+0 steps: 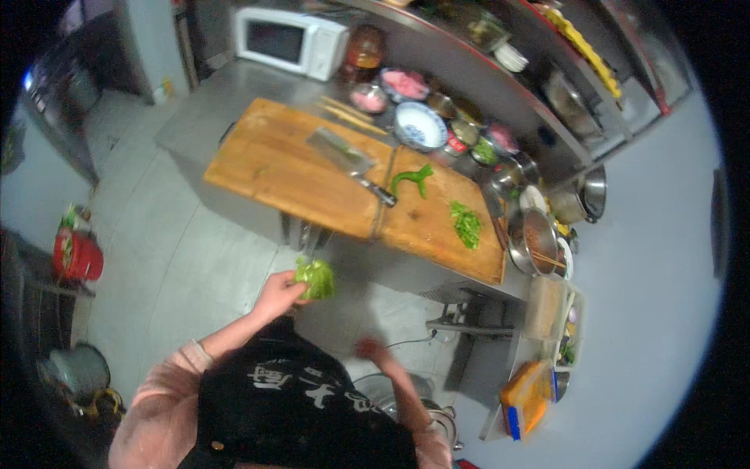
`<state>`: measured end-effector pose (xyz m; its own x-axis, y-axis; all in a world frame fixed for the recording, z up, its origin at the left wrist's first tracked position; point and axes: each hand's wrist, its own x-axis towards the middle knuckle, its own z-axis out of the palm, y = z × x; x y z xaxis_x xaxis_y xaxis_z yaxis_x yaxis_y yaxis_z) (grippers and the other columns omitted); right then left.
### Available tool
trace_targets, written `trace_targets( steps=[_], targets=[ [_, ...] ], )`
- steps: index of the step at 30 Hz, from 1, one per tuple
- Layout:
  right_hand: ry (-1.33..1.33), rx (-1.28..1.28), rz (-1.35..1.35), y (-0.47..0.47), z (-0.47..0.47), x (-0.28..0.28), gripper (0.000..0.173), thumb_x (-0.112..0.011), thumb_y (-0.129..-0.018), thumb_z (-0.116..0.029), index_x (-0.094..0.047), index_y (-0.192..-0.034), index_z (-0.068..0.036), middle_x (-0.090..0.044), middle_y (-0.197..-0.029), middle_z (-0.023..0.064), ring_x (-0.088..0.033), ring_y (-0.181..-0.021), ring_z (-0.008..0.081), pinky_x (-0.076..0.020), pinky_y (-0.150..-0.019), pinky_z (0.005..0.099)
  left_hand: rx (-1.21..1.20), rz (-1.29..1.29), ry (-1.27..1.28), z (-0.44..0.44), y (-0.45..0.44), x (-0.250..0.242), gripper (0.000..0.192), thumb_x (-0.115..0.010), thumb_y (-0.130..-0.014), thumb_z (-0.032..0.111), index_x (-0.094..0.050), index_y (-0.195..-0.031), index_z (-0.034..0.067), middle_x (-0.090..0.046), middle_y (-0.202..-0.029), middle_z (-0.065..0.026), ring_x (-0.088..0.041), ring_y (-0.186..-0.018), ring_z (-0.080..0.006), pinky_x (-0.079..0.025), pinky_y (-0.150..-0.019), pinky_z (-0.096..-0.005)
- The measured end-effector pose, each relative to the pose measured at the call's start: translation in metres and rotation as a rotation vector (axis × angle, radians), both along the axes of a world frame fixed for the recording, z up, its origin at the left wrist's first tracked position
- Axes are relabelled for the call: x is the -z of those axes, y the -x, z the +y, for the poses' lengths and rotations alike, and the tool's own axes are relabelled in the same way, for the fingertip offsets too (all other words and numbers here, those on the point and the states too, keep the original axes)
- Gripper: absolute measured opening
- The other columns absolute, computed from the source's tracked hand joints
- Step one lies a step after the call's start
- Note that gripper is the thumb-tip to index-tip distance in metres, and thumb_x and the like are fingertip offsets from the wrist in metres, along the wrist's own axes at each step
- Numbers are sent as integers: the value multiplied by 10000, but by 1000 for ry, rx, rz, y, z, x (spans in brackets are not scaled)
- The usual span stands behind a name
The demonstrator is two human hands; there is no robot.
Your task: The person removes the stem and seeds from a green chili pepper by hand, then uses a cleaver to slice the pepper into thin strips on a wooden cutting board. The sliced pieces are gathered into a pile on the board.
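Note:
My left hand (pixel 284 291) grips a light-green piece of vegetable (pixel 316 279), held over the floor in front of my black apron. My right hand (pixel 370 347) hangs low on the other side; it is blurred, and its fingers cannot be made out. Ahead of me, a cleaver (pixel 345 155) lies on the left wooden cutting board (pixel 281 176), its dark handle reaching towards the seam with the right cutting board (pixel 422 234). On that right board rest a green pepper (pixel 413 178) and a small heap of chopped greens (pixel 466 224).
Behind the boards stand a blue-and-white bowl (pixel 419 126), several small containers and a white microwave (pixel 290 44). A steel bowl with chopsticks (pixel 532 240) sits at the right. Shelving (pixel 469 47) overhangs the counter's back. A red bucket (pixel 78 256) is at far left.

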<state>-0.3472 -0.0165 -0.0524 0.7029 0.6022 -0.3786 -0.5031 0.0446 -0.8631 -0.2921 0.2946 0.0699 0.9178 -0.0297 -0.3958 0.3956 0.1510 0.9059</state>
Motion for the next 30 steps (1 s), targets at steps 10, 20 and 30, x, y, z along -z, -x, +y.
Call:
trace_targets(
  steps=[10, 20, 30],
  targets=[
    [574, 56, -118, 41, 35, 39, 325, -501, -826, -175, -516, -1117, -29, -562, -1066, 127, -527, -972, 215, -398, -855, 334, 310, -303, -534, -16, -73, 24, 245, -633, -706, 192, -525, -721, -27, -511, -614, -166, -511, -514, -243, -397, -495, -335],
    [861, 547, -626, -105, -3, -8, 419, -591, -764, -153, -468, -1141, -18, -471, -1157, 216, -436, -1094, 343, -347, -919, 386, 408, -284, -597, -49, -112, 24, 236, -641, -696, 148, -503, -687, -42, -499, -618, -176, -503, -508, -253, -384, -481, -340],
    [983, 203, -1248, -361, -2, -81, 609, -592, -731, -214, -344, -1278, -117, -174, -1355, 205, -164, -1230, 435, -199, -1000, 501, 192, -297, -721, -119, -129, -4, 165, -609, -682, 78, -582, -811, -21, -536, -703, -139, -551, -577, -227, -430, -509, -297]
  ],
)
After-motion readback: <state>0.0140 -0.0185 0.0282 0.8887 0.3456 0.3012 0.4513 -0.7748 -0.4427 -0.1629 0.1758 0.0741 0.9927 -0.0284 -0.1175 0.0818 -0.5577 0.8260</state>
